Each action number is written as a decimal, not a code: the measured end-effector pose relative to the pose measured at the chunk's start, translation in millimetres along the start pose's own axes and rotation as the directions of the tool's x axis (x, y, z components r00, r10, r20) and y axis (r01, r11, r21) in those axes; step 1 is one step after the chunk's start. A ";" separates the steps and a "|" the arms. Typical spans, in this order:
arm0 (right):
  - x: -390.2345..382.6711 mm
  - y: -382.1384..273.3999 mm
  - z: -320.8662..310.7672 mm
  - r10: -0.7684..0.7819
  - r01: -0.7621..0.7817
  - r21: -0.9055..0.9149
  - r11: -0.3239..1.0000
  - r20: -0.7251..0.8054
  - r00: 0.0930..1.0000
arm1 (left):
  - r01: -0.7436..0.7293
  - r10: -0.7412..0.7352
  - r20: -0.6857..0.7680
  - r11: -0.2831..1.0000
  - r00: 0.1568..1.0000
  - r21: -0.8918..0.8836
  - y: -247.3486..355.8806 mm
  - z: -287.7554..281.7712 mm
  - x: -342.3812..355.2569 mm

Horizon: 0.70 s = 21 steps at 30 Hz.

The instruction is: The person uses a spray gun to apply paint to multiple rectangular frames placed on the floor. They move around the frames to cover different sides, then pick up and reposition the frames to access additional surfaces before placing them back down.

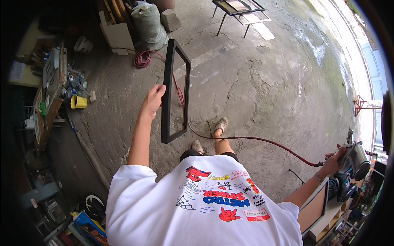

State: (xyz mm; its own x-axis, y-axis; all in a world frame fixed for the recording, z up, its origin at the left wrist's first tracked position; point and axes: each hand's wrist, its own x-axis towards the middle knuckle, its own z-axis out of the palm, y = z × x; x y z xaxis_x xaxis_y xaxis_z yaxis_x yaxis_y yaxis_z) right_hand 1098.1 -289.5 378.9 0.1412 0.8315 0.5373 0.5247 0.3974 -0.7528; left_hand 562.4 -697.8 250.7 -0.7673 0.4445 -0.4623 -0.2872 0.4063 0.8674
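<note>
Looks like they're at the hold-it-up step: left fingers [159,89] clamped on the frame [166,106] left of centre, right fingers [340,151] round the gun [359,161] lower right, spraying would need it closer

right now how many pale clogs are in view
2. The left pale beige clog appears right of the lower edge of the black rectangular frame in the left hand; the right clog appears just above the dark red hose. Dim clutter could hide others.

white t-shirt [193,221] bearing blue, red, yellow and black lettering [225,199], 1 printed red label [256,215] on its front
</note>
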 end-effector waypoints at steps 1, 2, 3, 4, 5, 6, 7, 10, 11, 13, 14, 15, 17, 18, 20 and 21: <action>7.2 -0.4 16.6 0.015 -0.015 -0.019 1.000 -0.005 1.000 | 0.000 0.002 -0.048 0.999 0.999 0.033 -3.7 0.8 28.1; 15.5 -2.3 35.9 0.030 -0.030 -0.032 0.999 -0.008 1.000 | -0.002 0.008 -0.100 0.998 0.995 0.066 -10.4 -1.1 58.2; 26.7 -7.2 63.3 0.047 -0.047 -0.009 0.999 -0.012 0.999 | -0.011 0.020 -0.141 0.998 0.990 0.065 -19.5 -6.6 95.6; 37.7 -4.9 81.5 0.056 -0.056 -0.005 0.998 -0.006 0.998 | 0.013 0.004 -0.164 0.994 0.986 0.105 -9.2 6.0 117.1; 49.9 -1.1 100.1 0.065 -0.065 0.000 0.998 0.002 0.998 | 0.038 -0.010 -0.191 0.989 0.981 0.143 -1.2 18.6 133.7; 60.9 5.0 119.3 0.073 -0.073 0.011 0.997 0.011 0.997 | 0.060 -0.018 -0.223 0.982 0.975 0.180 7.7 30.9 150.9; 70.1 9.8 148.5 0.082 -0.083 0.035 0.996 0.009 0.997 | 0.042 -0.003 -0.254 0.988 0.967 0.150 15.1 38.2 174.8; 101.5 18.3 230.9 0.190 -0.193 0.095 0.977 0.035 0.981 | 0.080 0.033 -0.322 0.939 0.946 0.334 45.4 61.9 222.2; 113.7 23.9 254.4 0.212 -0.220 0.111 0.969 0.078 0.974 | 0.067 0.063 -0.324 0.925 0.944 0.373 52.1 60.9 241.4; 134.3 23.7 299.6 0.203 -0.214 0.144 0.966 0.084 0.976 | -0.026 0.304 -0.308 0.748 0.902 0.663 89.4 75.2 271.0; 143.0 23.7 317.2 0.207 -0.218 0.140 0.966 0.088 0.974 | -0.060 0.421 -0.270 0.623 0.866 0.780 109.7 80.6 286.9; 153.9 24.1 331.2 0.202 -0.214 0.141 0.967 0.091 0.975 | 0.005 0.384 -0.319 0.633 0.867 0.774 140.9 94.3 295.8; 173.9 22.7 355.6 0.194 -0.205 0.139 0.969 0.090 0.977 | 0.031 0.441 -0.357 0.593 0.824 0.805 179.8 108.4 333.3; 181.0 22.8 369.3 0.202 -0.216 0.149 0.965 0.105 0.974 | 0.056 0.459 -0.376 0.572 0.805 0.818 193.0 113.5 350.2; 192.3 21.0 397.3 0.218 -0.238 0.166 0.957 0.129 0.967 | -0.043 0.510 -0.344 0.604 0.788 0.796 226.6 119.1 392.7; 191.6 18.7 411.5 0.216 -0.236 0.158 0.959 0.134 0.967 | -0.074 0.504 -0.331 0.626 0.798 0.776 243.3 125.5 410.1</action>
State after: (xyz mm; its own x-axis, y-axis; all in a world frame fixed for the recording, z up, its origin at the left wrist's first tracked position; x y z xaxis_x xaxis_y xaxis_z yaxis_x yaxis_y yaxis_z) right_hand 789.5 36.9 311.3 0.1378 0.9421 0.3058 0.3371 0.2457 -0.9088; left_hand 249.8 -316.4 249.1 -0.9466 0.2952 0.1296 0.3218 0.8410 0.4349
